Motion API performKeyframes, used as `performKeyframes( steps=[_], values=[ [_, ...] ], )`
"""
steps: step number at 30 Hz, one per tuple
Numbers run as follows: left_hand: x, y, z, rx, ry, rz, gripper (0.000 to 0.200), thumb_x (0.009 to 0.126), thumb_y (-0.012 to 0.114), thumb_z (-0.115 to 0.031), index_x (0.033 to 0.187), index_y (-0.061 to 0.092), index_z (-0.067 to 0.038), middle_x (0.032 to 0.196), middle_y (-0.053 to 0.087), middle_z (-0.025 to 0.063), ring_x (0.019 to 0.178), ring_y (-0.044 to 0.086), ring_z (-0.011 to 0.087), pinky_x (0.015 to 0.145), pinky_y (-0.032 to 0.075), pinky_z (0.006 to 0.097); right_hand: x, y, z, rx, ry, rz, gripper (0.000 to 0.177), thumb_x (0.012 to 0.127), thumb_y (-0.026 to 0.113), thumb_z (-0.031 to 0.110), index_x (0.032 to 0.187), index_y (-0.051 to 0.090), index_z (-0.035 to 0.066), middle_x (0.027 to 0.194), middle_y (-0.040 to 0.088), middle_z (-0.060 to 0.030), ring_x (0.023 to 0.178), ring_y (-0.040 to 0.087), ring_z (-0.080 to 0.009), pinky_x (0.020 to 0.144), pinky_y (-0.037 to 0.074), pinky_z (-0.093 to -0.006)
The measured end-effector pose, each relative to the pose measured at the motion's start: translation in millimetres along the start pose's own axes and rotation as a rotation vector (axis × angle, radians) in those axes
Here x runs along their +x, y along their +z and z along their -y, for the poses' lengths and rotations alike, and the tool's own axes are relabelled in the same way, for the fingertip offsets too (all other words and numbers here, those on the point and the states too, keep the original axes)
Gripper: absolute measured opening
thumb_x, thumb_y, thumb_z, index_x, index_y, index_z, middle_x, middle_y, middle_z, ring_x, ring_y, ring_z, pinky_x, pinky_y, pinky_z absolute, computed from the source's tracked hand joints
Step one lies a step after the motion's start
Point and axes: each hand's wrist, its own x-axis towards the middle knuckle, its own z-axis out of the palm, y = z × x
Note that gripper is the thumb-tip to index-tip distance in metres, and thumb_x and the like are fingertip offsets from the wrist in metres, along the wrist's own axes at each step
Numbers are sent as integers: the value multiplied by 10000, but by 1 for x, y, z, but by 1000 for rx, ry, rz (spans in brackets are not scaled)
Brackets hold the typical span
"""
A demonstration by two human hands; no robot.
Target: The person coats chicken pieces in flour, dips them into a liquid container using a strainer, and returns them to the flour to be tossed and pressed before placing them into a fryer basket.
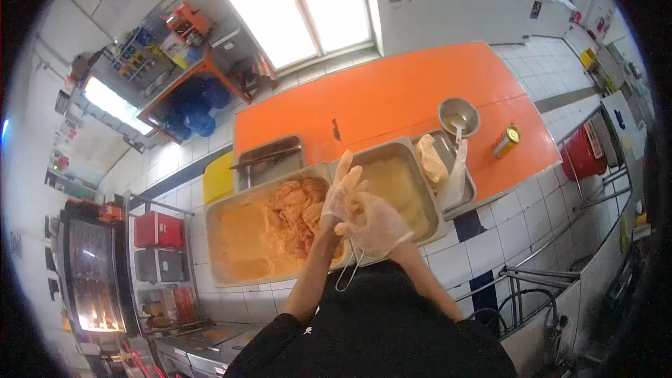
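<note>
Both my hands wear clear plastic gloves and are over the two large steel trays. My left hand (341, 192) points away from me with its fingers stretched out. Against its palm side, my right hand (378, 224) is curled, and its fingers and thumb close on the left plastic glove. To the left, a steel tray (218, 281) holds orange flour (241, 232) and coated pieces that look like raw chicken (297, 204). In the right steel tray (428, 204) lies a pale yellow mixture (395, 185). A looped wire handle (343, 285) shows beneath my hands.
An orange table (399, 91) stands ahead, bearing a smaller steel tray (280, 176), a steel bowl (470, 106) with a white-handled utensil, and a yellow can (507, 141). Right of the mixture, another tray (458, 196) holds plastic bags (432, 161). A yellow container (218, 178) is at left.
</note>
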Motion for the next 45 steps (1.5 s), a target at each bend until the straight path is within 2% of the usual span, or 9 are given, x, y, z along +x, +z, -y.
performKeyframes(
  steps=[3, 10, 14, 16, 22, 30, 35, 38, 45],
  values=[
    [7, -13, 3, -417, 2, 304, 652, 1017, 494, -302, 1561, 137, -259, 1272, 522, 51, 1050, 580, 287, 862, 563, 447, -1, 54, -22, -210, 68, 35, 268, 874, 635, 254, 1050, 636, 51, 881, 634, -160, 832, 632, -311, 725, 520, -405],
    [-9, -47, -8, -614, 297, 26, 618, 1009, 482, -418, 1536, 225, -225, 1330, 476, 67, 1059, 579, 284, 892, 556, 433, 4, 94, -21, -157, -498, 44, 152, 872, 642, 216, 948, 631, 85, 838, 603, -134, 728, 607, -334, 611, 496, -451],
    [-31, -86, -30, -476, 198, -452, 384, 972, 558, -434, 1188, 594, -119, 1172, 633, 102, 926, 633, 283, 785, 546, 433, 32, 99, -42, 50, -77, 298, 366, 917, 630, 368, 1184, 584, 122, 1088, 640, -93, 926, 634, -236, 749, 521, -367],
    [-61, -88, -31, 358, 245, -477, 302, 949, 622, -356, 1099, 654, -96, 1013, 688, 93, 946, 641, 284, 810, 526, 394, 48, 120, -67, 1443, 462, -45, 655, 917, 609, 519, 1405, 434, 118, 1344, 515, -144, 1140, 566, -312, 802, 533, -447],
    [-66, -85, -38, 1162, 682, -250, 185, 802, 710, -156, 949, 650, -63, 860, 657, 112, 773, 637, 310, 685, 514, 402, 86, 174, -55, 1462, 607, 311, 1042, 853, 503, 738, 1568, 24, 150, 1549, 163, -228, 1352, 346, -438, 957, 479, -596],
    [-24, -198, -79, 1122, 413, 309, 151, 791, 726, -194, 873, 640, -99, 839, 654, 102, 810, 639, 274, 704, 512, 388, 117, 215, -75, 1508, 770, 137, 746, 924, 554, 573, 1455, 362, 85, 1273, 510, -230, 1126, 567, -338, 830, 569, -464],
    [84, -310, -145, 1660, 31, 200, 268, 839, 666, -320, 803, 662, -55, 796, 674, 99, 738, 652, 261, 654, 528, 384, 115, 152, -63, 669, 635, -554, 180, 902, 624, 212, 851, 619, 40, 774, 644, -96, 741, 614, -297, 646, 510, -396],
    [147, -395, -152, 2062, 271, 166, 365, 825, 632, -228, 1117, 648, -9, 1081, 670, 198, 1077, 622, 335, 962, 478, 451, 96, 83, -82, -623, 218, -647, 192, 873, 628, 214, 858, 618, 22, 778, 630, -149, 765, 607, -356, 704, 500, -436],
    [194, -440, -139, 2336, -88, 354, 200, 897, 552, -151, 1045, 621, -36, 1066, 677, 180, 1049, 644, 310, 902, 506, 432, 92, -3, -133, -1329, 432, -589, 364, 899, 560, 348, 888, 660, -1, 894, 662, -232, 845, 643, -398, 767, 501, -482]
  ],
)
